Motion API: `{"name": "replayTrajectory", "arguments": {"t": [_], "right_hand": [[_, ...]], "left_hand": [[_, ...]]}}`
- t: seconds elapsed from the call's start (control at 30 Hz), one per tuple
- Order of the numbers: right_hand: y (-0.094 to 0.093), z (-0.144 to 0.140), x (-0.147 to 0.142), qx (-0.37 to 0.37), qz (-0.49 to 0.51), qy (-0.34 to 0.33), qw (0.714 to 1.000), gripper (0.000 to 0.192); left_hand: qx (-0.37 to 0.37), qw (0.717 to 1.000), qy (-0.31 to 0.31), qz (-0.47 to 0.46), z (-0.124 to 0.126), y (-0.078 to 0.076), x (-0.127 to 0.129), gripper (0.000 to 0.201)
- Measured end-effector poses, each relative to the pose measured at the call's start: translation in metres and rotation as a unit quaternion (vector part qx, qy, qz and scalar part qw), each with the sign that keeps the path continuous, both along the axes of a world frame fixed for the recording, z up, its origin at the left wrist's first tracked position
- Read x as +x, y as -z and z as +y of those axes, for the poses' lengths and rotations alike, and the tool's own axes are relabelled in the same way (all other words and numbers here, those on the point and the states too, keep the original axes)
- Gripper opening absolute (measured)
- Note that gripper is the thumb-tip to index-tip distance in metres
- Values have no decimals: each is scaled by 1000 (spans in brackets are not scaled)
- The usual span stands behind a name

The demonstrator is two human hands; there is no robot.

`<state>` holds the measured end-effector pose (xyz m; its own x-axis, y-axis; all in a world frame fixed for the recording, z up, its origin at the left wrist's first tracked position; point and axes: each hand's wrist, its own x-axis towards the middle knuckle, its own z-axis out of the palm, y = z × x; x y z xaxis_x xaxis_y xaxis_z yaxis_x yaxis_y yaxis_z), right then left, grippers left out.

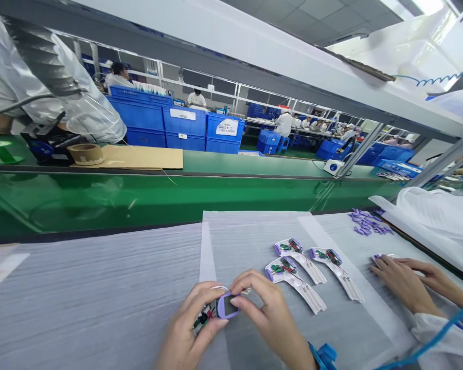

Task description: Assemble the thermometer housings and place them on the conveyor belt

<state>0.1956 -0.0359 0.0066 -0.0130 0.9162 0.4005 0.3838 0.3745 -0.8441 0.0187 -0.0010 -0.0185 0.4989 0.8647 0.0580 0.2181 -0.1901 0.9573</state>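
Head view: hands (231, 321) around purple bezel (227, 306)

three open white casings (296, 253), one purple-framed part (227, 306) in hand, one heap of purple pieces (368, 223), one tape roll (85, 153)

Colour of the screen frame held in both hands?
Light purple frame, dark screen; head view.

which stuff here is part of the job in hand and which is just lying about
In hand:
- purple part pinched by left hand and right hand
- circuit board under it
- three open shells

Lying about:
- purple bits
- tape roll
- cardboard
- blue crates
- co-worker's hands
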Motion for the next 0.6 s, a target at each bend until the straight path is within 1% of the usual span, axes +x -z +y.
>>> {"name": "replayTrajectory", "arguments": {"t": [0.13, 0.4, 0.6], "right_hand": [[-9, 3, -3, -26, -24, -10, 999, 12], [-3, 3, -6, -24, -12, -10, 1000, 9], [-8, 3, -5, -37, -46, -21, 998, 12]], "left_hand": [[35, 999, -21, -3, 0, -1, 1, 22], [60, 998, -23, -1, 2, -3, 0, 22], [87, 996, -14, 7, 2, 0, -1, 21]]}}
